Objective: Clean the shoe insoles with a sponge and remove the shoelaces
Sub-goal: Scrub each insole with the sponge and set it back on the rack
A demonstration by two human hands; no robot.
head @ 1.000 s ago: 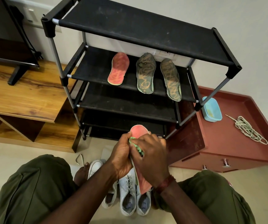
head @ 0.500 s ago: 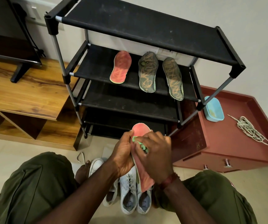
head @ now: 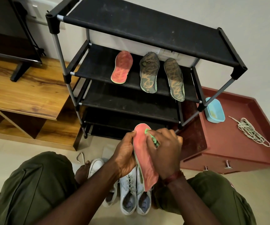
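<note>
Though thin, pink insole under nubby sponge.

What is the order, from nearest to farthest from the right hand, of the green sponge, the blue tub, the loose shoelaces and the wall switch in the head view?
1. green sponge: in the grip of the right hand.
2. blue tub: to the right, on the red cabinet.
3. loose shoelaces: farther right on that cabinet.
4. wall switch: far upper left, on the wall.
</note>
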